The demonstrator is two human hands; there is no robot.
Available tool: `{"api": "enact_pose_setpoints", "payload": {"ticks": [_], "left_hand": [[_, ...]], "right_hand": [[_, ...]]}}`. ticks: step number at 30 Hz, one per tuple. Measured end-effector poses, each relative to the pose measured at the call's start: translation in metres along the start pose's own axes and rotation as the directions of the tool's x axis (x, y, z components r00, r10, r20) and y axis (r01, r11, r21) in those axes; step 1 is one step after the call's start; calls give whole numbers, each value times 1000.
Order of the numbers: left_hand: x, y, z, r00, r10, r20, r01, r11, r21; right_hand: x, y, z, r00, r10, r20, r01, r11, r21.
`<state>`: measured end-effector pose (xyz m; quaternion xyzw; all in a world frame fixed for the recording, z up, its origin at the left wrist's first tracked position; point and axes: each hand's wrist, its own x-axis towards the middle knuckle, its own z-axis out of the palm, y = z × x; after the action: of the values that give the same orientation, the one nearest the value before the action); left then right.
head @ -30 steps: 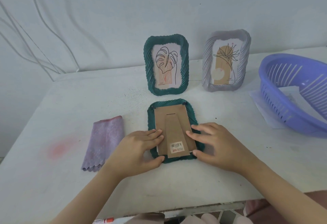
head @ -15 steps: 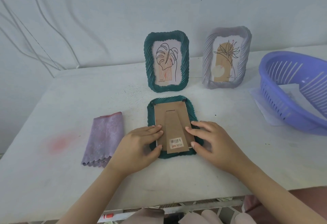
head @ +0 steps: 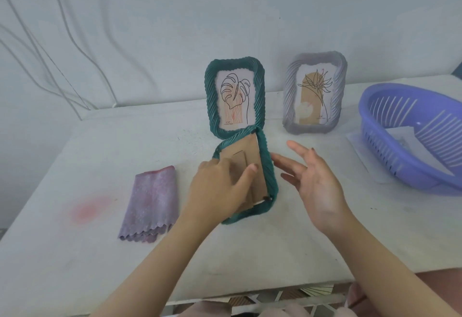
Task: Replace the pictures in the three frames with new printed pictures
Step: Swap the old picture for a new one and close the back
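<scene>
Left hand grips the green frame tilted up on the table, cardboard back facing her, right hand open, empty just beside — I'd steady the edge before lifting the backing.

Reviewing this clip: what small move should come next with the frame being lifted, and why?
Probably bring the open right hand onto the tilted green frame to steady it. Only the left hand holds it, pressed on the cardboard backing, which still sits in place and must come out.
</scene>
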<state>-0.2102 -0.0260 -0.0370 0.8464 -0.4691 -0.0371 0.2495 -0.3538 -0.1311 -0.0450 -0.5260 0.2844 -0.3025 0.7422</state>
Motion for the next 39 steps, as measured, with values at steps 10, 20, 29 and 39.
{"api": "enact_pose_setpoints", "payload": {"ticks": [10, 20, 29, 39], "left_hand": [[26, 23, -57, 995, -98, 20, 100, 977, -186], [-1, -27, -8, 887, -452, 93, 420, 707, -569], [-13, -62, -2, 958, -173, -228, 166, 985, -48], [-25, -125, -36, 840, -528, -122, 495, 839, -224]], "right_hand": [[5, -11, 15, 992, -68, 104, 83, 985, -151], [8, 26, -9, 988, -125, 94, 153, 630, -762], [13, 49, -16, 946, -205, 253, 294, 206, -933], [15, 52, -16, 943, -218, 252, 293, 187, -938]]}}
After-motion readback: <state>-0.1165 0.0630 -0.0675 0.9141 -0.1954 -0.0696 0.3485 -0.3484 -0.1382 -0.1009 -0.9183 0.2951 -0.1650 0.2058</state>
